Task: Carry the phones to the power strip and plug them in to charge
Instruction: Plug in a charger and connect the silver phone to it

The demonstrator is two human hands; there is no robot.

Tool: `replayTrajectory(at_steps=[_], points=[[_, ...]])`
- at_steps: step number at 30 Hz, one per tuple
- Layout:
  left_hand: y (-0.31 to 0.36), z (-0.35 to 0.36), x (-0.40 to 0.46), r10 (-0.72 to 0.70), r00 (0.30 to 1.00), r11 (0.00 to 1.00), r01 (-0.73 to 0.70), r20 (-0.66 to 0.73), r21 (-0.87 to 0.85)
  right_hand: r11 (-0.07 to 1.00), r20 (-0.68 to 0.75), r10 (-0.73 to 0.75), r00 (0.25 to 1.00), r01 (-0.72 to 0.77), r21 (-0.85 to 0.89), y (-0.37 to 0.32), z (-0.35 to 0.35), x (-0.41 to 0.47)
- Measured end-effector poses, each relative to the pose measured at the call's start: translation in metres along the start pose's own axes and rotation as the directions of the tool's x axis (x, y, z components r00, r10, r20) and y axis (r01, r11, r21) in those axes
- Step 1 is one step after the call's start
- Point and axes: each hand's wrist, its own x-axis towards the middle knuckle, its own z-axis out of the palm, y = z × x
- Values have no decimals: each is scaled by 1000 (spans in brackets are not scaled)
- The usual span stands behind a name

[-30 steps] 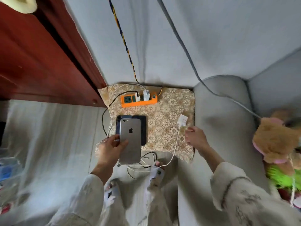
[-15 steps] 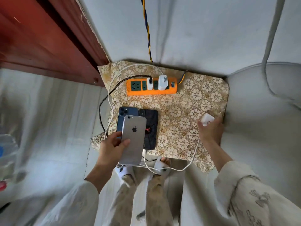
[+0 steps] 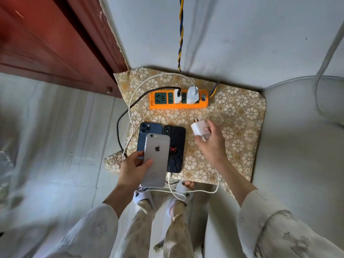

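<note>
Head view: your left hand [image 3: 135, 169] is gripping the silver phone [image 3: 156, 163] over two dark phones [image 3: 168, 146] on the patterned cloth [image 3: 240, 116]. Right hand [image 3: 210, 144] is pinching a white charger plug [image 3: 201, 130], w/ prongs toward the orange power strip [image 3: 178, 105], not touching.

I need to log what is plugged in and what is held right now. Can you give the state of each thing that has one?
power strip: lying flat on the patterned mat, two white chargers plugged in
white charger: unplugged, held by right hand
silver phone: back up, gripped by left hand
blue phone: back up, under the silver one
black phone: back up, beside the blue one
</note>
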Motion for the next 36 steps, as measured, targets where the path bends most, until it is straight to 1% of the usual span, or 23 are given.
replayTrajectory(at_steps=[5,12,14,16,18,20,21,22,23,24,25,26,27,28,29,30,31,32,34,36], points=[[0,20,27,15,999,997,-11,-52,75,979,39,38,999,-45,201,-25,0,9],[6,49,52,46,993,986,-28,-106,165,962,117,78,990,-106,251,-21,-6,0],[8,52,51,85,989,956,-47,-119,291,959,151,76,986,-114,260,-21,-6,-5],[8,53,49,154,980,907,-89,-128,412,947,208,79,975,-138,290,-21,-3,-8],[8,51,45,189,975,878,-114,-117,465,940,248,81,965,-157,303,-24,1,-11],[11,47,42,230,969,843,-153,-87,516,954,250,44,967,-115,277,-30,5,-12],[14,44,41,282,957,816,-198,-75,543,965,248,12,969,-75,249,-32,7,-12],[17,41,39,367,928,774,-270,-59,573,972,249,-16,968,-43,230,-35,8,-12],[22,37,37,477,878,701,-367,-21,611,973,254,-28,967,-31,227,-38,8,-12],[27,34,36,582,811,592,-469,54,656,972,261,-31,965,-32,233,-41,9,-12],[32,32,36,659,736,459,-557,155,692,970,267,-30,963,-36,240,-44,9,-12],[37,30,36,702,666,339,-623,251,705,968,273,-29,962,-41,247,-46,8,-11],[43,30,38,723,612,257,-669,320,697,965,279,-25,960,-50,257,-49,7,-12],[48,29,39,740,571,215,-702,356,679,961,285,-17,958,-63,268,-50,7,-14],[52,28,42,759,538,197,-727,367,658,958,293,-8,956,-77,278,-50,6,-16],[55,28,45,775,518,193,-740,363,645,952,306,-2,952,-91,291,-48,4,-18],[57,27,49,779,519,205,-742,352,638,945,322,0,947,-105,309,-46,3,-21],[57,27,51,772,540,239,-736,336,634,939,340,-4,940,-114,323,-42,1,-24],[54,28,55,747,603,348,-713,279,609,937,364,-11,931,-117,329,-35,-2,-30],[51,30,57,696,687,493,-670,210,555,933,329,-2,944,-117,340,-28,-5,-34]])
